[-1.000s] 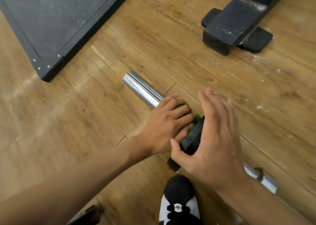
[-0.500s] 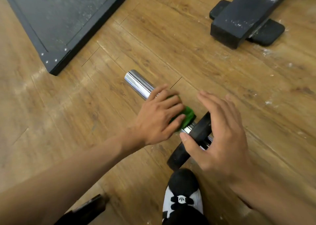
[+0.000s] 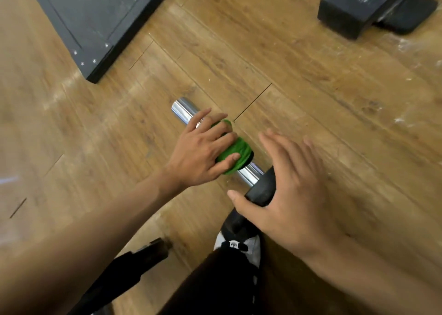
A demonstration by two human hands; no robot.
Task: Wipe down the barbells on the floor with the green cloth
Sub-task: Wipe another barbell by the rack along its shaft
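A chrome barbell sleeve (image 3: 183, 110) lies diagonally on the wooden floor. My left hand (image 3: 203, 152) presses the green cloth (image 3: 235, 153) onto the sleeve, fingers wrapped over the cloth. A short bare stretch of chrome (image 3: 250, 174) shows between the cloth and a black weight plate (image 3: 263, 190). My right hand (image 3: 291, 188) rests on the plate's top edge, fingers straight, thumb against the plate's near face. The rest of the bar is hidden under my right arm.
A dark platform (image 3: 100, 15) lies at upper left. A black rack foot (image 3: 363, 6) stands at upper right. My black-and-white shoe (image 3: 239, 245) is just below the plate. A black object (image 3: 134, 264) sits at lower left. Chalk marks dot the floor.
My left hand slid the green cloth along the sleeve away from the plate toward its free end, baring chrome beside the plate. My right hand stayed on the plate.
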